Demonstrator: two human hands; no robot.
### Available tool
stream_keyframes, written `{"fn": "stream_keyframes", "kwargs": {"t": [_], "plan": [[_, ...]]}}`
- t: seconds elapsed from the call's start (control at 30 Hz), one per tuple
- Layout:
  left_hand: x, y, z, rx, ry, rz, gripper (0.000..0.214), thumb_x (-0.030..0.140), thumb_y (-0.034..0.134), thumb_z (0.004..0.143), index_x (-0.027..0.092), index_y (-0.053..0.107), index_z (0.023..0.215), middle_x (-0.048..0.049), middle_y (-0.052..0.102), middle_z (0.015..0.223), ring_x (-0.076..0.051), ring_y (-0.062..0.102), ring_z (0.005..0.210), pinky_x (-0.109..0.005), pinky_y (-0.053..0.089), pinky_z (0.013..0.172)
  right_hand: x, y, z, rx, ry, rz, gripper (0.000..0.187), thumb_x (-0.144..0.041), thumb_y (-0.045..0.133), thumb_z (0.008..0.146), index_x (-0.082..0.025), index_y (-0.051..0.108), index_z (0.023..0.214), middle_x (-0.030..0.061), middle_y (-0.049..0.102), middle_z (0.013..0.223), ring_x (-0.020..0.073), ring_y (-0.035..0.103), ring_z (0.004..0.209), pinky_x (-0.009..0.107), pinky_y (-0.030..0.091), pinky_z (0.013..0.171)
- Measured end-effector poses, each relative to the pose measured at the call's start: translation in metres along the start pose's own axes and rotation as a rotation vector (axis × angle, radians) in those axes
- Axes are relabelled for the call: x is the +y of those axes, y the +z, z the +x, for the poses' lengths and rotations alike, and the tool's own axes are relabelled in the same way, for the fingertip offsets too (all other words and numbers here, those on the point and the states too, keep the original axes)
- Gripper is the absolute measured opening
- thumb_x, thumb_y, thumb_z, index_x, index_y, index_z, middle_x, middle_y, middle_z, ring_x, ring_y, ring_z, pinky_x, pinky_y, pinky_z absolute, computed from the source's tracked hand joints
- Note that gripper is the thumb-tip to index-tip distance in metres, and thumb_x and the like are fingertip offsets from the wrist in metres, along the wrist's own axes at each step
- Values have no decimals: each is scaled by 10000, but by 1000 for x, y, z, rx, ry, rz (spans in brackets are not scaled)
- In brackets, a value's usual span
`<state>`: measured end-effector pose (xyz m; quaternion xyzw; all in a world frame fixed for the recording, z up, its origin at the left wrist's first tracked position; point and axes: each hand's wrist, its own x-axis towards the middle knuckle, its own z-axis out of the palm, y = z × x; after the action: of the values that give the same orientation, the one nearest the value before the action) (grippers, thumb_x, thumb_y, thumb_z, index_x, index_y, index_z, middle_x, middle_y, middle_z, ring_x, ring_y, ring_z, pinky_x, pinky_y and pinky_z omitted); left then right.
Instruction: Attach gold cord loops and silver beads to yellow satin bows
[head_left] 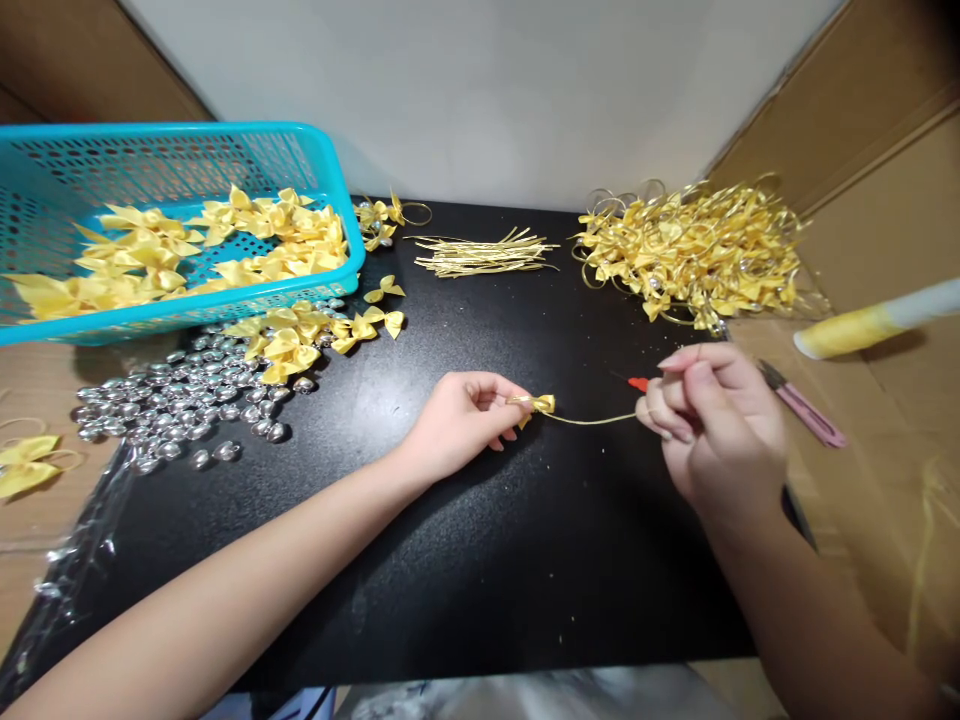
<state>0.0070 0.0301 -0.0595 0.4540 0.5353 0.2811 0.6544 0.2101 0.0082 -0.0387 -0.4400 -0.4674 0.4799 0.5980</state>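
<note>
My left hand (480, 420) pinches a small yellow ribbon bow (544, 403) above the middle of the black table. A thin gold cord (589, 421) runs from the bow across to my right hand (712, 420), whose curled fingers grip its other end. Beside those fingers shows a small red-orange piece (638, 384) with a thin dark tip pointing left; it appears to be held in the right hand too, though most of it is hidden.
A turquoise basket (341, 200) of yellow bows stands at the left. Silver beads (195, 390) and loose bows (285, 340) lie before it. Cut gold cords (484, 253) rest at the back, finished-looking bow loops (690, 250) heap back right. A pink cutter (810, 410) lies right.
</note>
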Motion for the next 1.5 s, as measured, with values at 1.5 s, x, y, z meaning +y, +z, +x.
{"fn": "stream_keyframes", "kwargs": {"t": [1.5], "plan": [[-8, -5, -1, -39, 212, -90, 118, 184, 626, 777, 139, 656, 882, 51, 563, 593, -47, 497, 453, -129, 441, 403, 6, -6, 13, -144, 448, 88, 63, -227, 658, 764, -182, 644, 806, -96, 304, 500, 54, 276, 427, 223, 337, 451]]}}
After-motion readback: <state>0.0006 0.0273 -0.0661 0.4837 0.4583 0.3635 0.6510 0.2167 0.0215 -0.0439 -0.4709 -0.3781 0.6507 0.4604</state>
